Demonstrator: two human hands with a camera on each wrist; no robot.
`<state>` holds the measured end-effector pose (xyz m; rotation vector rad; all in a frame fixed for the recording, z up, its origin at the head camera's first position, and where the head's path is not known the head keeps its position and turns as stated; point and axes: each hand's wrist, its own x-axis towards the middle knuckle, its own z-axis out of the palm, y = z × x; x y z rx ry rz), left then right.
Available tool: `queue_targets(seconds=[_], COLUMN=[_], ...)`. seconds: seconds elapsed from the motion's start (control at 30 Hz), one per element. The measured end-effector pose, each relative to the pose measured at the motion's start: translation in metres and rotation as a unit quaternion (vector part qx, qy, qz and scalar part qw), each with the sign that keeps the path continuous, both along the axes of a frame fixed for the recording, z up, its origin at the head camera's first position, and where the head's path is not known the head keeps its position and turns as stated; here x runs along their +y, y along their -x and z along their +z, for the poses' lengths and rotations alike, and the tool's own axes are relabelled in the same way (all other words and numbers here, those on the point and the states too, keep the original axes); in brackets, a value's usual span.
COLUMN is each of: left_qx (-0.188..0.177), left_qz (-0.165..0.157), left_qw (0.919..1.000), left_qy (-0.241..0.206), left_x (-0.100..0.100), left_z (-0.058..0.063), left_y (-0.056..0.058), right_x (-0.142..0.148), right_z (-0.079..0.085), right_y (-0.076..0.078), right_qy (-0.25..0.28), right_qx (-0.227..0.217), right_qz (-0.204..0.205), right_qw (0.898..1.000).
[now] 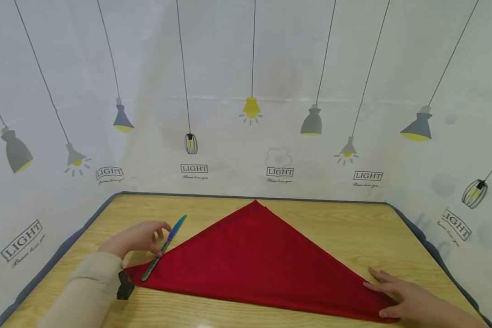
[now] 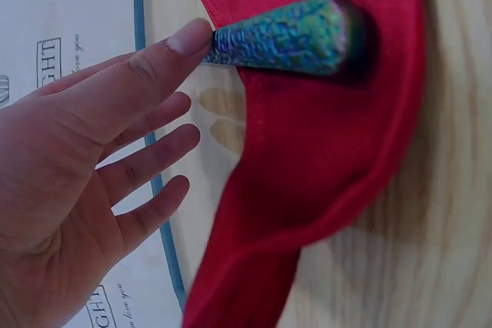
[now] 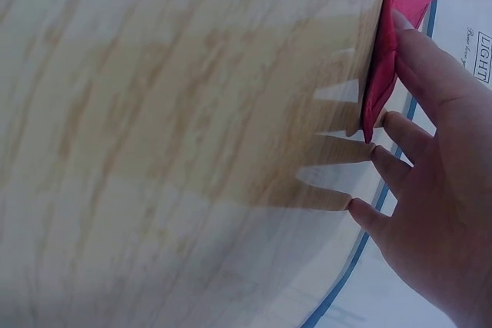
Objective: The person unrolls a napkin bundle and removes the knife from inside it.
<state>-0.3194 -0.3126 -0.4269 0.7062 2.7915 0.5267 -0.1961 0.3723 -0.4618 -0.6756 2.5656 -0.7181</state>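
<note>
A red cloth point(image 1: 254, 259) lies folded into a wide triangle on the wooden table, its peak pointing to the back. Across its left corner slants a table knife point(image 1: 178, 228) with an iridescent blue blade and a textured, shiny handle point(image 2: 284, 36). My left hand point(image 1: 147, 237) pinches the knife near its middle, thumb on the near side; in the left wrist view the remaining fingers are spread. At the cloth's right corner, my right hand point(image 1: 410, 298) rests with loosely extended fingers. The right wrist view shows its thumb point(image 3: 423, 55) on the cloth and other fingertips touching the table.
The wooden table point(image 1: 324, 214) has a dark blue edging. White sheets point(image 1: 229, 68) printed with hanging lamps and the word LIGHT rise at the back and both sides. A small black device point(image 1: 125, 286) sits at the left wrist, beside the cloth's left tip.
</note>
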Motion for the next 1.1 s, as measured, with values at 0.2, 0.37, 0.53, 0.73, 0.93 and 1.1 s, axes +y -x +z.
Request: queue_targets(seconds=[0.2,0.37,0.53,0.73,0.93,1.1], left_qx=[-0.010,-0.051,-0.082,-0.102,-0.120,-0.142], left_qz=[0.010,0.017,0.026,0.061,0.084,0.095], left_qw=[0.9999,0.9980,0.9945,0.9912,0.9874,0.9823], left_qy=[-0.007,-0.033,-0.059,-0.058,-0.060,-0.076], left_x=[-0.002,0.000,0.003,0.006,0.009,0.014], left_z=[-0.003,-0.002,-0.005,-0.005,-0.004,-0.005], left_y=[0.001,0.002,0.002,0.000,-0.001,0.000], right_x=[0.001,0.002,0.003,0.000,0.004,0.007], right_z=[0.000,-0.002,-0.002,-0.001,-0.004,-0.006], right_y=[0.000,-0.001,-0.001,0.000,0.000,0.001], right_qy=[0.014,0.009,-0.004,-0.003,-0.004,0.002], right_qx=[-0.003,0.009,0.017,0.006,0.022,0.039], right_qz=[0.005,0.010,0.010,0.002,0.010,0.020], right_qw=[1.000,1.000,1.000,1.000,1.000,0.999])
